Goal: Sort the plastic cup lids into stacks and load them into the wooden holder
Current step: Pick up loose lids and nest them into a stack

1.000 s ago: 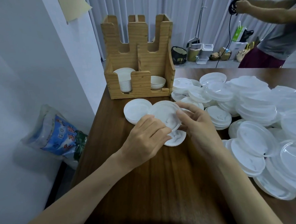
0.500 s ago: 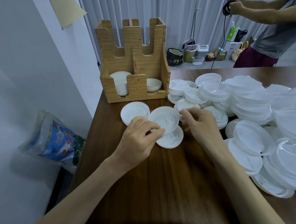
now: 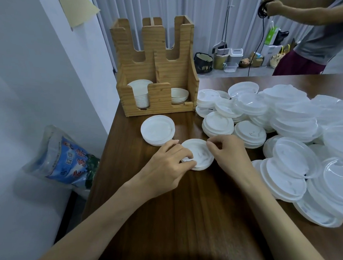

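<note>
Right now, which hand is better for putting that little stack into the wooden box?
Probably the left hand. It already grips the small lid stack at its near-left edge, and the wooden holder stands on the left. The right hand only pinches the far rim.

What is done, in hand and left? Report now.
Done: the wooden holder has a stack in its left slot and a shorter one in its right slot; another stack waits in front. In hand: left hand and right hand square a small stack. Left: the big unsorted pile.
</note>
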